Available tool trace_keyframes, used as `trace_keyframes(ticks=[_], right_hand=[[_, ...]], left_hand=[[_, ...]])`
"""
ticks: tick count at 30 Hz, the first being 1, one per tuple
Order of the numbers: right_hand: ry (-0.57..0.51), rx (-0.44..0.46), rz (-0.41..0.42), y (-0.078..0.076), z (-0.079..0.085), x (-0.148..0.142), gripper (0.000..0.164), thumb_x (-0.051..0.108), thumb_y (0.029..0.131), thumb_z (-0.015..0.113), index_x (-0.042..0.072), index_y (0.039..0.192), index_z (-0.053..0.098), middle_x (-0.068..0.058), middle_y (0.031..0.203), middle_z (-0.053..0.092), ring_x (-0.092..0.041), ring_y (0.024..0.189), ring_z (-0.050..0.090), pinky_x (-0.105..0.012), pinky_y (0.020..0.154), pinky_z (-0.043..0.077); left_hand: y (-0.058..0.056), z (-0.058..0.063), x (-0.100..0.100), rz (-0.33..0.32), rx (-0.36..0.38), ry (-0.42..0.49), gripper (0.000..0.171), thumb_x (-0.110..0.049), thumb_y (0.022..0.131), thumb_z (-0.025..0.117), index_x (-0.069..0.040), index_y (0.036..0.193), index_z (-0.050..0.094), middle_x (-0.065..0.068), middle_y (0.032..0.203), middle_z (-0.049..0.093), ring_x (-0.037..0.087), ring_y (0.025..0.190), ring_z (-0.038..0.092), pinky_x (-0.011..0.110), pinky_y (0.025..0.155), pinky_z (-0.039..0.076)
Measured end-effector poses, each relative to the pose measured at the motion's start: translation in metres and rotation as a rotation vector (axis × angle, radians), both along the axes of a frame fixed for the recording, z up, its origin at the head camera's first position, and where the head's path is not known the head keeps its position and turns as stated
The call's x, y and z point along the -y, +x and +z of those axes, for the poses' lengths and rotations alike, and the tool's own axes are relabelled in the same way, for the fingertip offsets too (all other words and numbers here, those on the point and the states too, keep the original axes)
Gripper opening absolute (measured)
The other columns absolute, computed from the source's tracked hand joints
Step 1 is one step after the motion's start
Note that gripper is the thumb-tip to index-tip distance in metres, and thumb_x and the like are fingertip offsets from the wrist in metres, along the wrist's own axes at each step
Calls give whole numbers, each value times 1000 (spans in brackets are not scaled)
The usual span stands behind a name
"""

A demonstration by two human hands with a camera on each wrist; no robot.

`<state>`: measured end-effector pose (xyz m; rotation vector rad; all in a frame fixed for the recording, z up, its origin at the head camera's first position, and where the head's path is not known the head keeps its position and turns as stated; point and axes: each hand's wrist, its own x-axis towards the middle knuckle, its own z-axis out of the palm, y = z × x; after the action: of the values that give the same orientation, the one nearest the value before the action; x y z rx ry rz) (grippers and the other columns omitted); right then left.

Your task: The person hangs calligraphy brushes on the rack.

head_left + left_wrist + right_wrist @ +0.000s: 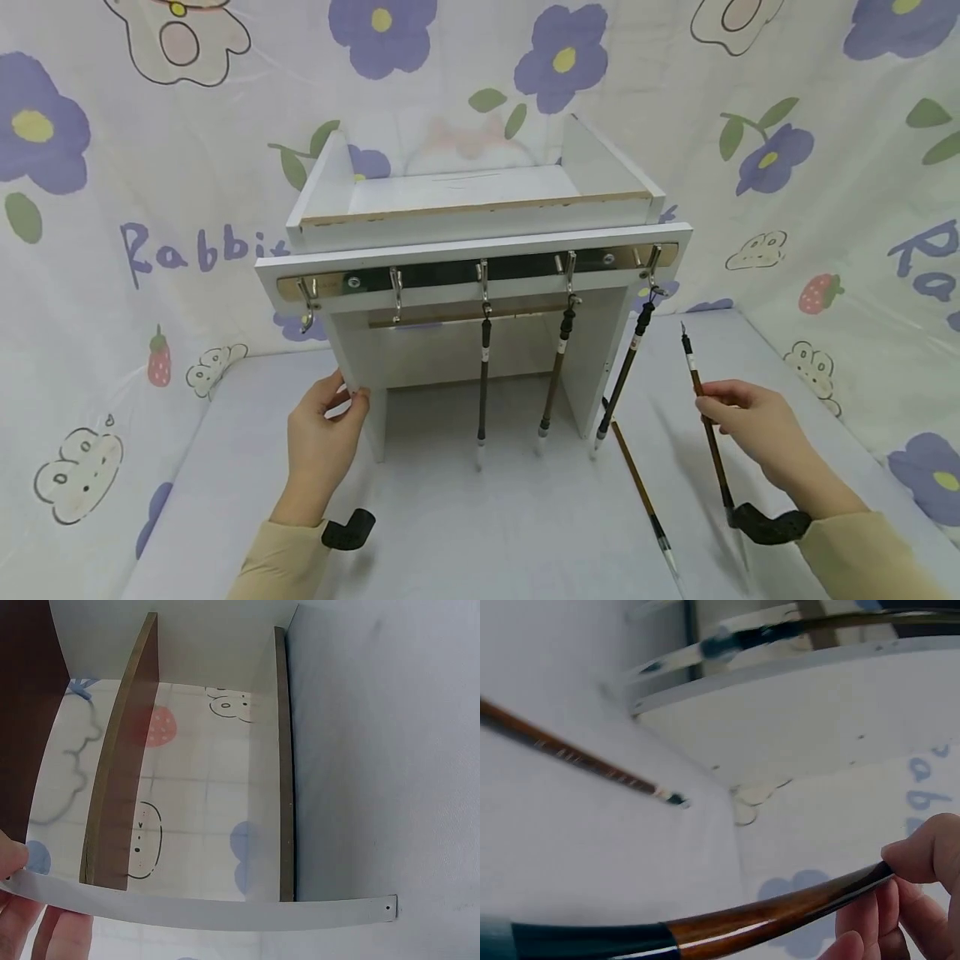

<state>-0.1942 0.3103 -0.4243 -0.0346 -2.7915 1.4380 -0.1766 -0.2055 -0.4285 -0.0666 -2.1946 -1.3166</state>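
Note:
A white wooden stand (600,350) bears a metal rail with several hooks (442,277) along its front board. From three of the hooks hang calligraphy brushes: one at the middle (483,383), one right of it (557,367) and one at the far right hook (624,367), tips down. My left hand (322,442) pinches the front edge of the stand's left side panel (225,915) between thumb and fingers. To the right of the stand, my right hand (757,425) holds another calligraphy brush (714,454) by its brown handle, loop end up and bristle end down.
One more brush (641,487) lies on the white tabletop (465,533), slanting from beside the stand's right panel towards the front. Behind stands a printed cloth (465,50) with flowers and rabbits. The stand's upper tray (450,192) has raised sides. Black straps (348,531) show at both wrists.

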Motion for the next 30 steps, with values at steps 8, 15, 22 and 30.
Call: trace_keyframes(ticks=[8, 15, 22, 30], right_hand=[[-81, -90, -42, 13, 25, 15, 45, 39, 95, 61, 2, 121, 59, 0, 102, 64, -10, 86, 62, -20, 71, 54], [-135, -208, -69, 23, 39, 31, 31, 30, 94, 64, 8, 116, 64, -1, 96, 65, -11, 83, 60, -17, 66, 53], [-94, -279, -104, 33, 49, 43, 32, 34, 95, 62, 11, 117, 64, -8, 100, 63, -18, 86, 54, -18, 63, 49], [-77, -468, -67, 42, 56, 56, 22, 17, 94, 66, 9, 114, 64, -5, 95, 65, -13, 80, 59, -12, 66, 50]], left_hand=[[1, 0, -1, 7, -7, 6, 32, -8, 88, 68, -12, 120, 69, 0, 110, 68, 22, 96, 67, 13, 70, 55], [1, 1, -2, 21, -6, -5, 32, -8, 88, 68, -12, 120, 69, 0, 110, 68, 22, 96, 67, 12, 70, 54], [0, 0, -1, 20, -12, -3, 32, -9, 88, 68, -13, 120, 69, 0, 110, 68, 22, 96, 67, 12, 69, 54], [0, -1, 0, 16, -12, -3, 33, -9, 88, 68, -14, 121, 69, -1, 110, 68, 22, 96, 67, 12, 69, 54]])
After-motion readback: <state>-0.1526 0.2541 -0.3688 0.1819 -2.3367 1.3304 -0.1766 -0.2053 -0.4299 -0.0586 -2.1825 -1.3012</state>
